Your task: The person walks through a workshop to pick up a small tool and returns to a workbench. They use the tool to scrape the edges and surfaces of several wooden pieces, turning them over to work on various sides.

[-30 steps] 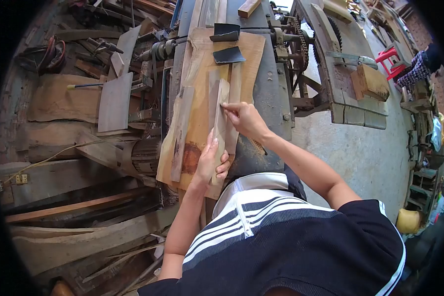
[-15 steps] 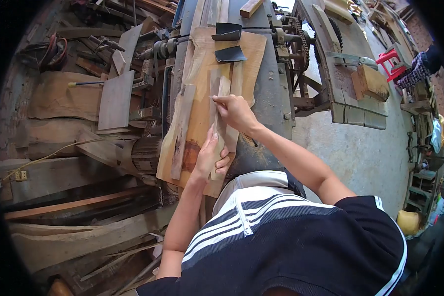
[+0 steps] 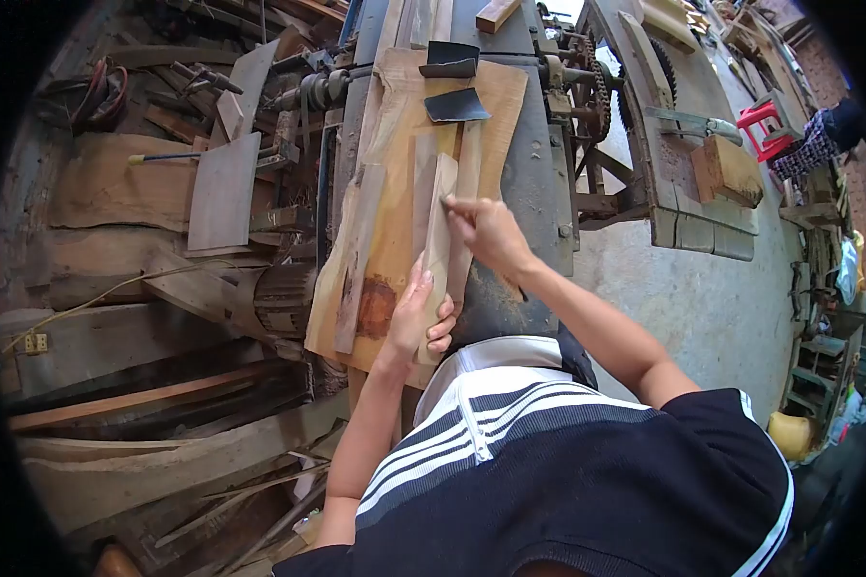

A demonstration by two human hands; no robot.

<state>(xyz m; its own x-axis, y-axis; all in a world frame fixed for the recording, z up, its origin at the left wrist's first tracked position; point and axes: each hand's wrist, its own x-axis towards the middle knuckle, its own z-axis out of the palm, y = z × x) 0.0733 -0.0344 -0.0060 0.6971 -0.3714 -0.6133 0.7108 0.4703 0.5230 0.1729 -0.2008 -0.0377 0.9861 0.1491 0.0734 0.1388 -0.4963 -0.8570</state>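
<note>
The left hand (image 3: 423, 317) grips the lower end of a pale wood strip (image 3: 440, 231) at the center of the frame. The right hand (image 3: 489, 231) is closed at the strip's edge, pinching something small and dark. Beneath lies a wide board (image 3: 390, 274); two black sheets (image 3: 449, 60) (image 3: 457, 106) rest near its top, at upper center.
</note>
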